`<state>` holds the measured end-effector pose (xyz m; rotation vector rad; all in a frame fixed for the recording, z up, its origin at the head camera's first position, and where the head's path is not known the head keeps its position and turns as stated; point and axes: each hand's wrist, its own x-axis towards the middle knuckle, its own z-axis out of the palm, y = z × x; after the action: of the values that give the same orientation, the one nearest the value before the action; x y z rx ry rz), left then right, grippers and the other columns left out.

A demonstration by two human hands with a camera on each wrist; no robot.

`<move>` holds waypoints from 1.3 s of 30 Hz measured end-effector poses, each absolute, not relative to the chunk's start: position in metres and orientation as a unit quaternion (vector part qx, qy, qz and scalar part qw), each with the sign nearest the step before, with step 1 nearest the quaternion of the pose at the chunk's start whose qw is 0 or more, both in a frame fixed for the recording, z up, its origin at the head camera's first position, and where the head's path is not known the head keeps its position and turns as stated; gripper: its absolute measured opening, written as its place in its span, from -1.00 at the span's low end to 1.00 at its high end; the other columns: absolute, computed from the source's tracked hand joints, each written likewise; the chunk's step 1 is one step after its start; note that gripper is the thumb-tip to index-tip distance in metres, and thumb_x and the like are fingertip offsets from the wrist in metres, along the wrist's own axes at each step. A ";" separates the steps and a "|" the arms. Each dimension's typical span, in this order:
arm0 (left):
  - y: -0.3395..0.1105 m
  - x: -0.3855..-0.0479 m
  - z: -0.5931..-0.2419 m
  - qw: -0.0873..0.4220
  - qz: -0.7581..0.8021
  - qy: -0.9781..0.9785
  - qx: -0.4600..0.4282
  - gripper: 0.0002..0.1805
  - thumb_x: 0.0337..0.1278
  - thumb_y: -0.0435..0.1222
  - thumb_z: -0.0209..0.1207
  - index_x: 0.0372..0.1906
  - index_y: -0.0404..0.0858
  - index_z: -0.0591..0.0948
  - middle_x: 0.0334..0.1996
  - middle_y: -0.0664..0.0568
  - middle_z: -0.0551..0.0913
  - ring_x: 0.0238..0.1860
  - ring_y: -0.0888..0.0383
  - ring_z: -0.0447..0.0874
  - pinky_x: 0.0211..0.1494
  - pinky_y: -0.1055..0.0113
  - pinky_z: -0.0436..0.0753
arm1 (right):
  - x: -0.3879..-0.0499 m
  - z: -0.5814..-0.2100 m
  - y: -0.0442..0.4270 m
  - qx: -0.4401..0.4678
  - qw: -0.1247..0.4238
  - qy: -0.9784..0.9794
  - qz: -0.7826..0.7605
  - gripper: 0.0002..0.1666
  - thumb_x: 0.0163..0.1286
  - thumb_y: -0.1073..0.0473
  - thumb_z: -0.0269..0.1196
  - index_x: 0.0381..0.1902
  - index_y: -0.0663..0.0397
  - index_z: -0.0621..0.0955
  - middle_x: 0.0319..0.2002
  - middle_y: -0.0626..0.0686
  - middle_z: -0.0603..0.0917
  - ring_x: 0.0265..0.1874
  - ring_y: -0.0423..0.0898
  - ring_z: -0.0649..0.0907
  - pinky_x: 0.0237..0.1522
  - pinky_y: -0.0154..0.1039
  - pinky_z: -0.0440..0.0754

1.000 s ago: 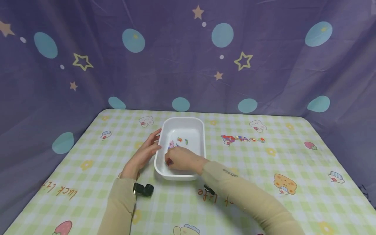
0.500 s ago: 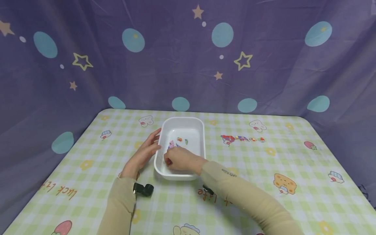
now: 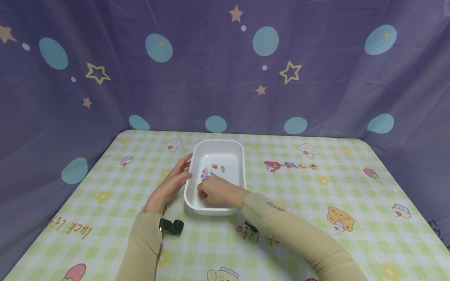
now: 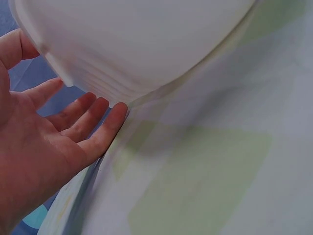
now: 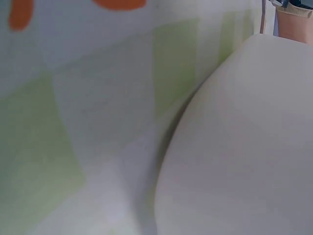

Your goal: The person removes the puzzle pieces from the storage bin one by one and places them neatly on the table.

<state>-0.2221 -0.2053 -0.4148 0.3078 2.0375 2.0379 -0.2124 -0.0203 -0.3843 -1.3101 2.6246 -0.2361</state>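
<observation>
A white tray (image 3: pixel 234 156) stands on the checked cloth, with small colourful pieces such as a pink one (image 3: pixel 205 171), an orange one (image 3: pixel 214 166) and a green one (image 3: pixel 223 169) on its floor. My left hand (image 3: pixel 170 186) touches the tray's left side, fingers extended; the left wrist view shows the fingertips of this hand (image 4: pixel 54 132) against the tray's outer wall (image 4: pixel 122 58). Inside the tray's near left part is my right hand (image 3: pixel 219 190), its fingers curled downward. Whatever lies under those fingertips is hidden. The right wrist view shows the tray's outer wall (image 5: pixel 239 137) but no fingers.
Right of the tray, a row of small colourful pieces lies on the cloth, a red one (image 3: pixel 272 166) at its left end and another red one (image 3: pixel 313 166) at its right. A purple patterned curtain (image 3: pixel 197 89) hangs behind the table.
My right hand has shifted only slightly within the tray, and a little more of the pieces beyond its knuckles shows. My left hand has stayed at the tray's side.
</observation>
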 end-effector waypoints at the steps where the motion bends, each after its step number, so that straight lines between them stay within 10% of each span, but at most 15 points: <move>1: -0.205 -0.222 -0.415 0.122 0.696 0.700 0.105 -0.21 0.09 -0.43 -0.07 0.43 -0.10 -0.07 0.34 -0.27 0.02 0.29 -0.16 0.14 0.15 0.41 0.42 | -0.212 -0.384 -0.020 -0.443 0.102 0.887 -0.079 -0.83 0.07 0.19 0.29 -0.31 -0.03 0.65 -0.42 -0.18 0.60 -0.39 -0.30 0.53 -0.22 -0.48 0.47; 10: -0.205 -0.222 -0.415 0.121 0.697 0.700 0.102 -0.20 0.07 -0.43 -0.07 0.43 -0.09 -0.07 0.35 -0.26 0.02 0.30 -0.18 0.11 0.33 0.03 0.19 | -0.213 -0.383 -0.016 -0.446 0.118 0.884 -0.083 -0.85 0.05 0.17 0.33 -0.35 -0.05 0.66 -0.47 -0.19 0.60 -0.44 -0.32 0.52 -0.27 -0.50 0.46; 20: -0.204 -0.222 -0.415 0.124 0.693 0.702 0.101 -0.21 0.09 -0.43 -0.05 0.43 -0.09 -0.06 0.35 -0.24 0.03 0.30 -0.17 0.12 0.23 0.26 0.35 | -0.213 -0.383 -0.014 -0.444 0.113 0.885 -0.078 -0.84 0.05 0.17 0.32 -0.33 -0.08 0.67 -0.46 -0.21 0.61 -0.42 -0.31 0.54 -0.26 -0.48 0.48; 39: -0.204 -0.223 -0.414 0.125 0.694 0.703 0.092 -0.22 0.12 -0.42 -0.04 0.43 -0.08 -0.06 0.35 -0.22 0.04 0.30 -0.16 0.13 0.30 0.10 0.28 | -0.216 -0.361 0.014 -0.436 0.066 0.894 -0.086 -0.74 0.08 0.12 0.25 -0.21 -0.11 0.68 -0.32 -0.18 0.66 -0.30 -0.28 0.59 -0.16 -0.36 0.53</move>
<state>-0.2231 -0.2042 -0.4137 0.2675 2.0495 2.0212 -0.2157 0.0139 -0.3606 -1.3150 2.6955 -0.2584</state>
